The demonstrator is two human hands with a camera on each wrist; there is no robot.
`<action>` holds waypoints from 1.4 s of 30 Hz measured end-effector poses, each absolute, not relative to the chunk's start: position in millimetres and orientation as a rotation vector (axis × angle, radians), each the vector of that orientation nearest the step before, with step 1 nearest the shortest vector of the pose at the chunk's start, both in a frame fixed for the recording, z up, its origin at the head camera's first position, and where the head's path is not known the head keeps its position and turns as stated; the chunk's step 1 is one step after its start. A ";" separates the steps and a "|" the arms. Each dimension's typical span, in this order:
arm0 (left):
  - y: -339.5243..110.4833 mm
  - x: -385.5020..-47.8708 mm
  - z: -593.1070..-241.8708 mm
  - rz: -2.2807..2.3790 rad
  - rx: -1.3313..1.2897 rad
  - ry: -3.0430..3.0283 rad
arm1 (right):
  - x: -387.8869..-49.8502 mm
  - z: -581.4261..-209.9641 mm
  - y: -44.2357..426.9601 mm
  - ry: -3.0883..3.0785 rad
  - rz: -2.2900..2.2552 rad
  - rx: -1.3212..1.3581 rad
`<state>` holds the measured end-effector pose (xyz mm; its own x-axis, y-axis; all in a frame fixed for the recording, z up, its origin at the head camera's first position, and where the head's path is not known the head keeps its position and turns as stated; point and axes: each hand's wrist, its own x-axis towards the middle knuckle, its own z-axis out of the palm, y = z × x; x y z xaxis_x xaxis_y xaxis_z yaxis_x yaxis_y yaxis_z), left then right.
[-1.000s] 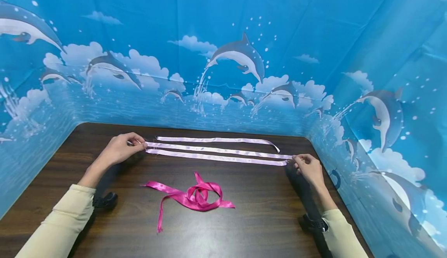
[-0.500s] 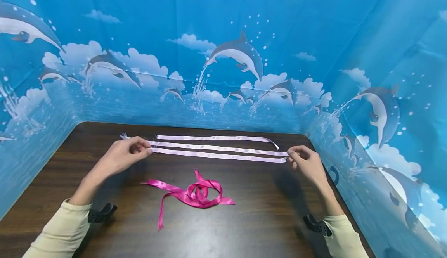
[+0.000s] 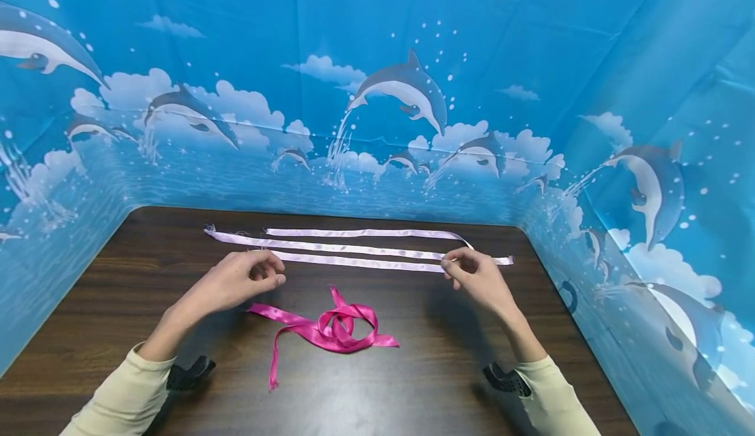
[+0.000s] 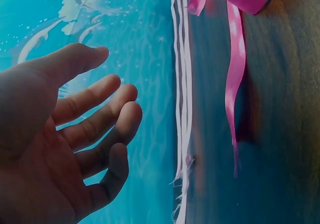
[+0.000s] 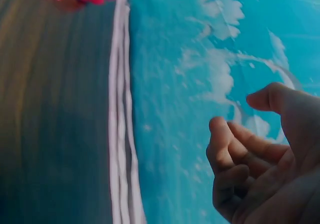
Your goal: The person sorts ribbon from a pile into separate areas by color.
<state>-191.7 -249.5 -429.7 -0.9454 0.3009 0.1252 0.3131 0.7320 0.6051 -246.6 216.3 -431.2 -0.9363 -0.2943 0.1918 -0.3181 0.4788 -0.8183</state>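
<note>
Three pale lilac satin ribbons lie side by side across the far part of the table: the far ribbon [image 3: 354,233], the middle ribbon [image 3: 354,250] and the near ribbon [image 3: 354,263]. The middle one reaches furthest left, with a frayed end. My left hand [image 3: 232,282] hovers just in front of their left ends, fingers loosely bent and apart, holding nothing. Over the right part of the ribbons is my right hand [image 3: 482,285], covering some of them. In the right wrist view its loosely curled fingers [image 5: 225,149] grip nothing. A hot-pink ribbon [image 3: 312,336] lies loosely looped between the hands, nearer me.
The dark wooden table [image 3: 377,396] carries all the ribbons. A blue dolphin-print cloth [image 3: 265,180] rises behind the table and along its sides. Black straps [image 3: 190,374] sit at both wrists.
Both hands have let go of the lilac ribbon ends and drawn inward and towards me. The middle ribbon's frayed left end and a right end now show. The hot-pink ribbon lies as before.
</note>
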 end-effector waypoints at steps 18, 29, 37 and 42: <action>-234.6 -189.2 -444.7 -1.145 -0.649 -2.937 | -220.4 -472.4 136.6 -2.636 1.235 1.646; -222.0 -189.1 -451.2 -1.156 -0.720 -2.973 | -208.7 -481.6 119.9 -2.642 0.783 1.827; -207.5 -184.1 -453.3 -1.289 -0.843 -2.939 | -210.0 -480.6 122.0 -2.643 0.852 1.803; -194.7 -179.3 -451.0 -1.378 -0.967 -2.888 | -212.5 -471.8 122.1 -2.582 1.009 1.807</action>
<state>-179.3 -194.7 -451.0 -0.8143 0.5770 0.0631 0.4121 0.4982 0.7628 -212.5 122.1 -471.8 -0.3937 -0.8971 0.2007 -0.7955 0.2231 -0.5634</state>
